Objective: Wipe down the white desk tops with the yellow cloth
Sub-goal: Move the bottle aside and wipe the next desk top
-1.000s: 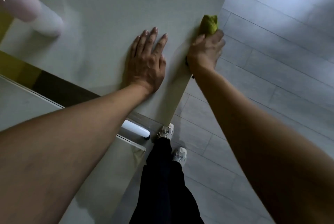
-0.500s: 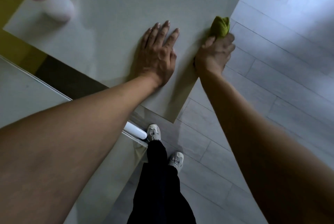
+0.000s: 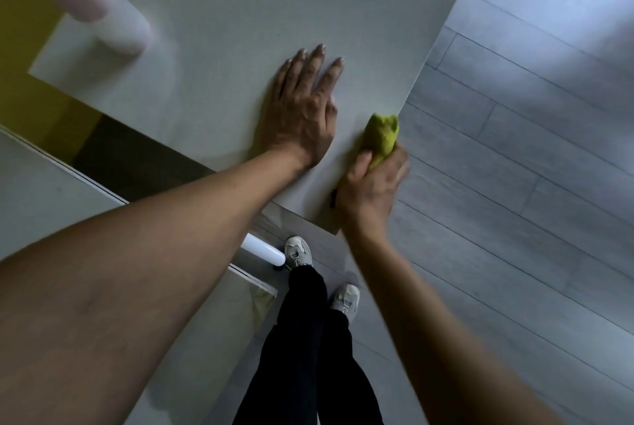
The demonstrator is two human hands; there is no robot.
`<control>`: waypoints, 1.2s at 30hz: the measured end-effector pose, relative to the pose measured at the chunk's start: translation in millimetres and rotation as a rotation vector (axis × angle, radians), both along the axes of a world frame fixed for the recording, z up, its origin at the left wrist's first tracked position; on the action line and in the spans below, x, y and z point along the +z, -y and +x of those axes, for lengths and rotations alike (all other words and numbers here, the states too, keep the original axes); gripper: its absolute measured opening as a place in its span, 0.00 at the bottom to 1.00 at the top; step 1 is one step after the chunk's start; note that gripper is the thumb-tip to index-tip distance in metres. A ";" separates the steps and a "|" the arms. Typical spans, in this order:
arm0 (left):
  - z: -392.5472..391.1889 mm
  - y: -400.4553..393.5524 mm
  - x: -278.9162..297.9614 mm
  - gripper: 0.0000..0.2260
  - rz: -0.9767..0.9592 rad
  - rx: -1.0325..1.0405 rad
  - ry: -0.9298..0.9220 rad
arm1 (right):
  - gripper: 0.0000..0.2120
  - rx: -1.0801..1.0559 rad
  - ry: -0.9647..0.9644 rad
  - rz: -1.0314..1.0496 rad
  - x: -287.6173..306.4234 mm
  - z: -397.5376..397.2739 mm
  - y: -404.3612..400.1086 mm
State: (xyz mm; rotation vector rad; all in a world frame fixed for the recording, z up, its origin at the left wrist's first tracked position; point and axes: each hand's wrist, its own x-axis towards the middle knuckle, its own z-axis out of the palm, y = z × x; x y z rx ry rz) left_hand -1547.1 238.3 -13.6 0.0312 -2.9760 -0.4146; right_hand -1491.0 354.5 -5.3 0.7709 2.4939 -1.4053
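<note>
Hands work at the white counter [image 3: 240, 30]: the left hand [image 3: 302, 115] lies flat with fingers spread straight on its top; the right hand [image 3: 370, 188] grips the bunched yellow cloth [image 3: 380, 134] against the counter's right edge, near the front corner; grey plank floor [image 3: 514, 167] lies beyond.

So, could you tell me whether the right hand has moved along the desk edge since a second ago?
Yes: the right hand slid the yellow cloth toward the desk's near corner.

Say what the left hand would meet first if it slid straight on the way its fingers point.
Probably nothing: the left hand lies flat on the white desk top, and bare surface runs ahead to the picture's top edge.
</note>
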 end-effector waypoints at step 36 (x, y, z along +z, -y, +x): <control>-4.2 -0.6 -3.6 0.27 0.004 0.018 0.033 | 0.26 -0.043 0.012 0.043 7.7 -150.8 -20.2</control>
